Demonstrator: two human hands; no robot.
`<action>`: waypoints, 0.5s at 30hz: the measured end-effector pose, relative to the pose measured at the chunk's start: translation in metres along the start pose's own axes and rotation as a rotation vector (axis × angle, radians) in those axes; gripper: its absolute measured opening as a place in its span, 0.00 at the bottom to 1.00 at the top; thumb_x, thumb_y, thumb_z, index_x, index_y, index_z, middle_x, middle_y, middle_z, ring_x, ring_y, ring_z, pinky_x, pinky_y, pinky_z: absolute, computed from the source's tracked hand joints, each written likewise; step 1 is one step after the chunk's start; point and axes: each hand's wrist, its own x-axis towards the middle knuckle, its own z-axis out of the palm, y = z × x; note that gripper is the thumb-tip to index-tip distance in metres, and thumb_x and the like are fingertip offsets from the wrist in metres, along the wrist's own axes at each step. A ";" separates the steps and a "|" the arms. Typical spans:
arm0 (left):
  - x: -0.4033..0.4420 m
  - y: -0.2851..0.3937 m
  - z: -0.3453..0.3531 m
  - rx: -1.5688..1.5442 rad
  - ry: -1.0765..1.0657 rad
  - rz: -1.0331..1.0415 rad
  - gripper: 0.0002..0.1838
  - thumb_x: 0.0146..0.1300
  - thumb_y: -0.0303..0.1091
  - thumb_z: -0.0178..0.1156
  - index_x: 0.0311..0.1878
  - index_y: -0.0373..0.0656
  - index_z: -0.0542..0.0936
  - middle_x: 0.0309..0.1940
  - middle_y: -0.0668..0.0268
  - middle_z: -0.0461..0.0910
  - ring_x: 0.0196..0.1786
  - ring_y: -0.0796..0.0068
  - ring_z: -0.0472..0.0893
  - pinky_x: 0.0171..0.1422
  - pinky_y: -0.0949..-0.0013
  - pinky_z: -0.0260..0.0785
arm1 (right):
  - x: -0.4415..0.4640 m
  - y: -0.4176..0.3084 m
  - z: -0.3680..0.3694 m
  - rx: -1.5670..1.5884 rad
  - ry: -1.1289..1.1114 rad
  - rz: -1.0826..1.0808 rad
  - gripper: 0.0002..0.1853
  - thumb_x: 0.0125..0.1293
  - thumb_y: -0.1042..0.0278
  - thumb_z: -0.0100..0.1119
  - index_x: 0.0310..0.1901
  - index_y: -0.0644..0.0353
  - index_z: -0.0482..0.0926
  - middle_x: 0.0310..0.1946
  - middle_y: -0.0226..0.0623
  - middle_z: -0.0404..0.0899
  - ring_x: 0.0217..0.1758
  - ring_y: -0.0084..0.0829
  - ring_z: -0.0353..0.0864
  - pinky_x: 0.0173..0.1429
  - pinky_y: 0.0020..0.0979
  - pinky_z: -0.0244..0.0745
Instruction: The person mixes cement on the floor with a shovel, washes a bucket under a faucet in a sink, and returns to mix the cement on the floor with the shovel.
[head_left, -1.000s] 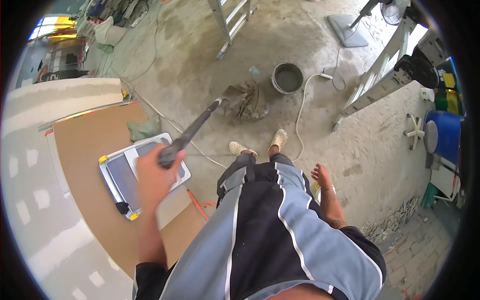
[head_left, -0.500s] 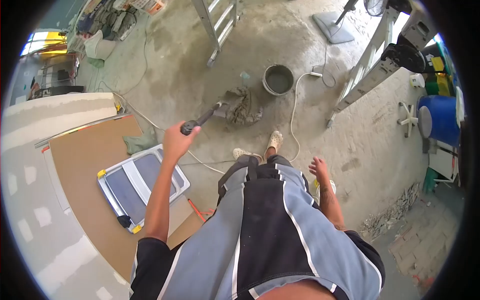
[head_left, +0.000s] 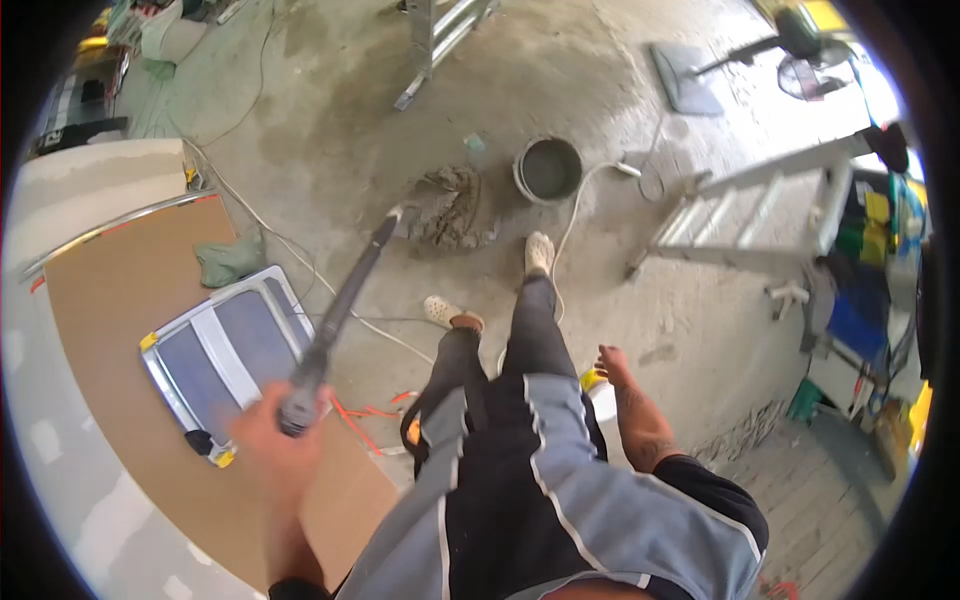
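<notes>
My left hand (head_left: 275, 430), blurred by motion, is closed around the end of a long dark handle. It belongs to a shovel (head_left: 345, 300), slanting away from me across the floor. The shovel's far end meets a ring-shaped heap of wet grey mortar (head_left: 455, 210), which partly hides the blade. Just right of the heap stands a round bucket (head_left: 549, 170) with grey liquid in it. My right hand (head_left: 612, 365) hangs at my side, fingers loosely apart, holding nothing. Beneath it a white tub (head_left: 600, 400) shows in part.
A folded platform step (head_left: 230, 350) lies on brown board (head_left: 110, 290) at left, beside a green cloth (head_left: 228, 262). A white cable (head_left: 572, 225) runs near my feet. One ladder (head_left: 440, 45) stands ahead, another ladder (head_left: 760, 215) at right, with a fan (head_left: 810, 75) behind.
My left hand has drawn back toward me and down, and more of the shovel handle shows. My feet are farther apart. The view has shifted; my right hand stays by my side.
</notes>
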 end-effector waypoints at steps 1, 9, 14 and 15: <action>0.002 -0.009 0.052 -0.093 0.113 0.071 0.17 0.50 0.42 0.73 0.26 0.41 0.76 0.15 0.64 0.71 0.17 0.69 0.70 0.23 0.63 0.57 | 0.026 -0.047 0.015 -0.069 0.003 -0.087 0.19 0.64 0.53 0.55 0.46 0.62 0.76 0.28 0.36 0.77 0.25 0.34 0.78 0.28 0.35 0.74; -0.026 0.040 0.174 0.010 0.176 0.233 0.20 0.41 0.36 0.76 0.21 0.43 0.70 0.12 0.66 0.64 0.14 0.61 0.65 0.24 0.63 0.54 | 0.194 -0.349 0.176 -0.583 0.150 -0.718 0.23 0.59 0.49 0.58 0.47 0.61 0.79 0.39 0.46 0.82 0.45 0.41 0.80 0.50 0.39 0.73; -0.025 0.030 0.188 0.028 0.345 0.374 0.13 0.62 0.41 0.61 0.26 0.43 0.74 0.10 0.69 0.66 0.09 0.69 0.64 0.15 0.65 0.56 | 0.242 -0.383 0.261 -0.799 0.221 -0.660 0.35 0.51 0.44 0.66 0.57 0.58 0.73 0.60 0.46 0.70 0.59 0.44 0.73 0.59 0.38 0.71; -0.031 0.025 0.187 0.025 0.297 0.362 0.13 0.61 0.40 0.61 0.25 0.44 0.74 0.10 0.69 0.67 0.09 0.68 0.64 0.16 0.64 0.57 | 0.245 -0.381 0.271 -0.782 0.255 -0.703 0.34 0.52 0.43 0.66 0.54 0.59 0.76 0.56 0.47 0.75 0.56 0.43 0.76 0.57 0.38 0.73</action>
